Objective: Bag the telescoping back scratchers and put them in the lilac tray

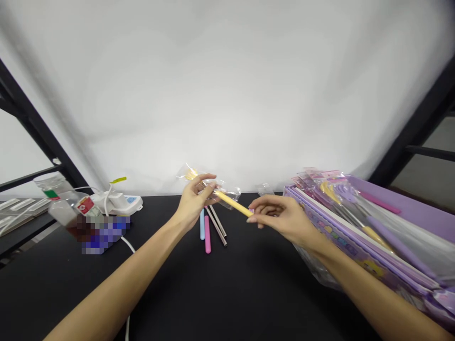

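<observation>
Yellow straw (232, 203) between both hands (195, 203) (280, 219)

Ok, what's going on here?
A person is working over a black table with both bare hands. The left hand grips a clear plastic bag around a yellow utensil, and the right hand pinches the utensil's far end. A pink stick, a blue stick and metal straws lie on the table below the hands. A purple box of packaged items sits to the right.

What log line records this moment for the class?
left hand: clear plastic bag | right hand: yellow tube | below: pink tube, blue tube
</observation>
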The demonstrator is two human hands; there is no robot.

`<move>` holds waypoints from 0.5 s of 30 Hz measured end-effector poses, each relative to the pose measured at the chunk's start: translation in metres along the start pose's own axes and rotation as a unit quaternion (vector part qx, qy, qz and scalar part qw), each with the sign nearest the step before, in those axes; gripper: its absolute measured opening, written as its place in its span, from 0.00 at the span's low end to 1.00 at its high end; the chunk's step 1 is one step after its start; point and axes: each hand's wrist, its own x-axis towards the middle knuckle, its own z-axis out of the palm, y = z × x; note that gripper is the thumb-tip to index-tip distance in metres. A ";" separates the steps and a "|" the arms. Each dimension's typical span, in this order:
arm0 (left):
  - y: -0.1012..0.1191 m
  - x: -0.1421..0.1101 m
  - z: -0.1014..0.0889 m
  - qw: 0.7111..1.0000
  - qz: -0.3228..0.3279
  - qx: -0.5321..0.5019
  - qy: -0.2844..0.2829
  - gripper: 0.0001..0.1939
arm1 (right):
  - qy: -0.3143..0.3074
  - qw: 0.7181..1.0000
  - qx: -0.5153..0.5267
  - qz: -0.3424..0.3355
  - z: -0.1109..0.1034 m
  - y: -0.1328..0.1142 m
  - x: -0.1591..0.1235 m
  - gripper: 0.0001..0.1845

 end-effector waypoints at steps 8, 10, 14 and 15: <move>-0.003 -0.025 0.034 0.986 -0.039 0.018 -0.159 0.16 | 0.077 0.994 -0.051 -0.051 0.000 0.008 0.003 0.24; -0.003 -0.028 0.038 0.981 -0.042 0.028 -0.189 0.14 | 0.077 0.994 -0.061 -0.047 0.001 0.007 0.002 0.25; -0.004 -0.027 0.032 0.977 -0.008 0.087 -0.194 0.11 | 0.028 0.997 -0.073 -0.028 0.004 0.004 -0.001 0.22; -0.004 -0.026 0.030 0.976 0.002 0.099 -0.194 0.12 | 0.019 0.996 -0.079 -0.022 0.005 0.004 -0.001 0.21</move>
